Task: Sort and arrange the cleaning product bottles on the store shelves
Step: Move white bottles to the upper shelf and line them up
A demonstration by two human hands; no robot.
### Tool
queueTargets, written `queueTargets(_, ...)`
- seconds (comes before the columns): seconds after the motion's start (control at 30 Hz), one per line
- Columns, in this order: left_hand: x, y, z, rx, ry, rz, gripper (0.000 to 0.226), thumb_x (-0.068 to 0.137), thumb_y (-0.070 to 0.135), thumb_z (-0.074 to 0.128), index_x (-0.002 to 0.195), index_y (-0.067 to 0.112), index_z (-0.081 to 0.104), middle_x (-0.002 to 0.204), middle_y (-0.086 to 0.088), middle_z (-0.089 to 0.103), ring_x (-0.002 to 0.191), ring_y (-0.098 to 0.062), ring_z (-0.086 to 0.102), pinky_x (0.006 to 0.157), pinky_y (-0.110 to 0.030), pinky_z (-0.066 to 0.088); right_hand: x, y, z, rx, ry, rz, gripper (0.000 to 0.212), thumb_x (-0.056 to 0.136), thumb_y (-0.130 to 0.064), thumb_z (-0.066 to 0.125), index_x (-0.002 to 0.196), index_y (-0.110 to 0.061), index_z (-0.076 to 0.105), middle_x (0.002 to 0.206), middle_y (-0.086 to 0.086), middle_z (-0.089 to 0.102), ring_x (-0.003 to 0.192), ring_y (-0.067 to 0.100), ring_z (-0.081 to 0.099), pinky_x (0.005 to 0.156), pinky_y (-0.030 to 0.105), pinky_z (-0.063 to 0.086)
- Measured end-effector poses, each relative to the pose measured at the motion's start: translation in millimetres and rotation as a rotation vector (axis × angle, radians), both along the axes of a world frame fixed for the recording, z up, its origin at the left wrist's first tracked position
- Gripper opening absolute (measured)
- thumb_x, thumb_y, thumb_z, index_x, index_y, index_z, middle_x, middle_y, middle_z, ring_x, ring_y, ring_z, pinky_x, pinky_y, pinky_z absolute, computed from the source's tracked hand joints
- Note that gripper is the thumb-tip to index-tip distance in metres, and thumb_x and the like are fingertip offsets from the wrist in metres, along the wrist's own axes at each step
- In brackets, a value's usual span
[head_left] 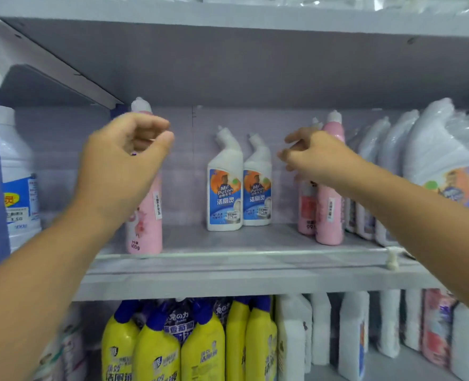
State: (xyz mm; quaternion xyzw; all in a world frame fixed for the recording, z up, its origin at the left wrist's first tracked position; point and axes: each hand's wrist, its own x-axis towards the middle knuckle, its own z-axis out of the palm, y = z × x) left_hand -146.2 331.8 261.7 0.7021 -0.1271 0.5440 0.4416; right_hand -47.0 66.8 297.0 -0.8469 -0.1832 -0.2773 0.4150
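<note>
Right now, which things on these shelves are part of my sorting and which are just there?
In the job: pink bottle by left hand; pink bottles by right hand; two white bottles.
Just there: yellow bottles; shelf bracket.

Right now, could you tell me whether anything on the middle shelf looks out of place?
Yes: one pink bottle stands alone at the left, by the left hand, apart from the other pink bottles on the right; two white Mr Puton bottles stand between.
</note>
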Motion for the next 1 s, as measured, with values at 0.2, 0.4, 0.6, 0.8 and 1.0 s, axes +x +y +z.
queueTargets(0.2,7,33,-22,-0.141,0.250,0.209,0.077,0.075,0.052,0.086,0.138,0.032,0.045,0.139,0.005,0.051,0.118,-0.019,0.056,0.103,-0.045,0.048,-19,-41,-15,0.005,-0.302,-0.261,0.031,0.093,-0.030,0.059,0.122,-0.020,0.060,0.107,-0.001,0.064,0.093,0.019,0.060,0.080,0.031,0.044)
queueTargets(0.4,19,36,-25,-0.158,0.588,0.033,0.104,0.074,0.036,0.090,0.156,0.034,0.026,0.123,-0.002,0.062,0.105,-0.027,0.063,0.095,-0.045,0.053,-14,-52,-38,0.020,0.146,-0.274,0.063,0.092,-0.042,0.071,0.137,-0.011,0.041,0.120,0.008,0.054,0.095,0.027,0.055,0.072,0.032,0.041)
queueTargets(0.6,16,37,-26,-0.156,0.634,-0.061,0.086,0.083,0.028,0.083,0.154,0.030,0.035,0.108,0.005,0.063,0.083,-0.010,0.060,0.066,-0.030,0.051,13,-67,-52,0.343,0.400,-0.011,0.082,0.081,-0.034,0.085,0.146,-0.016,0.039,0.127,0.001,0.063,0.107,0.024,0.065,0.089,0.041,0.054)
queueTargets(0.8,14,35,-33,-0.188,0.592,-0.197,0.092,0.081,0.020,0.085,0.155,0.040,0.033,0.105,0.005,0.068,0.093,-0.021,0.069,0.074,-0.038,0.057,18,-69,-55,0.359,0.356,0.069,0.081,0.064,-0.036,0.094,0.133,-0.018,0.054,0.113,0.002,0.073,0.099,0.025,0.072,0.087,0.047,0.059)
queueTargets(1.0,-5,-6,-25,-0.138,0.185,-0.235,0.094,0.069,0.022,0.094,0.147,0.037,0.044,0.116,0.019,0.071,0.104,-0.004,0.070,0.091,-0.039,0.058,-24,-65,-44,0.254,0.020,0.096,0.076,0.068,-0.045,0.091,0.131,-0.029,0.052,0.117,-0.015,0.068,0.101,0.002,0.068,0.084,0.025,0.056)
